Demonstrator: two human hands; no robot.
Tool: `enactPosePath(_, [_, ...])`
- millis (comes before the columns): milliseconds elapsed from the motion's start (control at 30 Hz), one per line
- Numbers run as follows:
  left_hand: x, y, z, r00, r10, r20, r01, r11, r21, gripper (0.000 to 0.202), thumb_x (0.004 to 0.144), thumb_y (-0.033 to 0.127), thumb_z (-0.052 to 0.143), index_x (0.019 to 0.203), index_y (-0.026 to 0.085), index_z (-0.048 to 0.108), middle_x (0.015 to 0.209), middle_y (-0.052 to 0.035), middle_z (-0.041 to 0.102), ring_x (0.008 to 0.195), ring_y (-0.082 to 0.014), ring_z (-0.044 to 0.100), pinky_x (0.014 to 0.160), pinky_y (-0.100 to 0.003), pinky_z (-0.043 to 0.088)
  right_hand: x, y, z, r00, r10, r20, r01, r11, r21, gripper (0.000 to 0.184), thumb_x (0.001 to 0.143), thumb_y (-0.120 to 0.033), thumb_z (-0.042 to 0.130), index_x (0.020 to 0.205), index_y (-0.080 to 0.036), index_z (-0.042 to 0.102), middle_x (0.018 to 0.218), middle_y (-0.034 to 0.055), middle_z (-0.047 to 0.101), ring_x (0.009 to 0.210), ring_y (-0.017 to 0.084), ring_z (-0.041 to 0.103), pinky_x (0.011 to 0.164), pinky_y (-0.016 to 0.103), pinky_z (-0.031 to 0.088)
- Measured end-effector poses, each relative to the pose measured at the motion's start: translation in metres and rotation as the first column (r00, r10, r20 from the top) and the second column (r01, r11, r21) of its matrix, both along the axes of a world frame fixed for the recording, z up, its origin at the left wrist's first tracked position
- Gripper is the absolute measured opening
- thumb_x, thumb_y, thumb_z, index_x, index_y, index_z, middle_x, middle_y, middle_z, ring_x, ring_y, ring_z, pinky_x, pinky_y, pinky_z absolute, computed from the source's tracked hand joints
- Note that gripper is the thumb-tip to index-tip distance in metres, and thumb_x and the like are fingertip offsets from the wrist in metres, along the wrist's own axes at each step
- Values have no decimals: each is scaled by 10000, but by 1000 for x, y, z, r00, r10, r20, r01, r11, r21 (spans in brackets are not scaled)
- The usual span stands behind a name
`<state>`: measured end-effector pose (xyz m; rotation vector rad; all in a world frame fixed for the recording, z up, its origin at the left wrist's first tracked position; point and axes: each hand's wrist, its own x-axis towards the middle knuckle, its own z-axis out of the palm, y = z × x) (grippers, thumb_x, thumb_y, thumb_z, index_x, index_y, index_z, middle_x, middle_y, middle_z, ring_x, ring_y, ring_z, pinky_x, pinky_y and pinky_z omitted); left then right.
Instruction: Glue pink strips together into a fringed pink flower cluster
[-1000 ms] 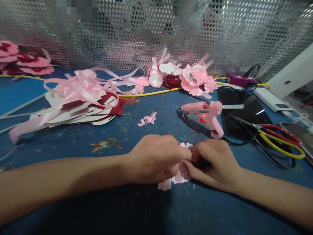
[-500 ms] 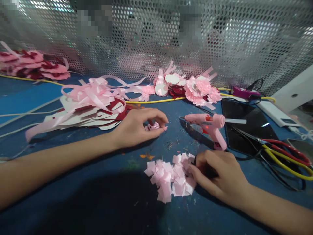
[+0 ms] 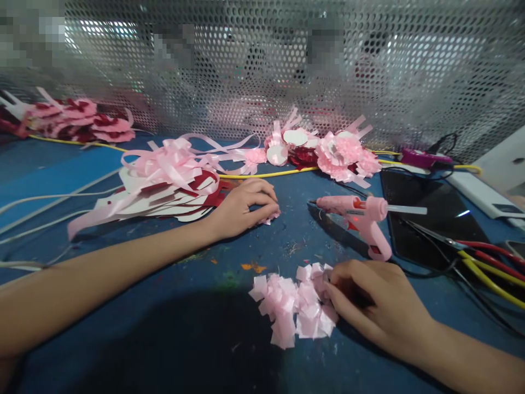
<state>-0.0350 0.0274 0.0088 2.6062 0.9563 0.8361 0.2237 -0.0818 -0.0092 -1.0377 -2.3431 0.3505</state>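
My left hand [image 3: 249, 207] rests on the table with its fingers curled down over a small bunch of pink ribbon bits [image 3: 271, 216]; most of the bunch is hidden under the fingers. Nearer to me lies a ruffled piece made of many short pale pink ribbon squares [image 3: 283, 306], in two lobes. The thumb and fingers of my right hand [image 3: 369, 301] pinch its right edge. Just beyond that hand a pink hot glue gun [image 3: 353, 208] lies on its side, nozzle to the left, a clear glue stick [image 3: 406, 209] jutting from its back.
Left of centre, pink ribbon loops [image 3: 172, 161] lie on white and red cut sheets [image 3: 164, 202]. Pink rosettes [image 3: 340, 156] line the perforated metal screen [image 3: 254, 65]. A yellow cable [image 3: 266, 174] crosses behind. At right are a black tablet [image 3: 430, 202] and scissors [image 3: 471, 254].
My left hand has lowered and closed over the small pink bunch, which showed between its fingers before. My right hand keeps its pinch. The whole view has shifted slightly.
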Motion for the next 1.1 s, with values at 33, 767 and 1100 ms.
enactPosePath(33, [0,1,-1,1000,8,17,-8,1000,5,187,853,266,558,748,188,691,872,-40,657,975,-186,569,935,-367,413,0,0,0,1000,-2,3,2,1000,3,96,860,-235,529,768,-211,521,596,-71,585,474,79,472,492,224,322])
enactPosePath(767, [2,1,2,962,210,176,-113,889,-444,328,861,381,512,745,150,713,867,-60,735,837,-166,663,759,-249,503,0,1,-1,999,6,42,-5,1000,-6,101,874,-252,503,810,-212,572,638,-57,628,496,92,517,515,237,333])
enactPosePath(1100, [2,4,-3,922,202,330,-5,859,-512,194,797,278,618,926,150,687,934,-53,726,836,-145,670,790,-243,516,0,1,-2,999,10,52,-10,1000,0,99,876,-251,503,805,-214,560,637,-62,625,503,91,519,514,233,333])
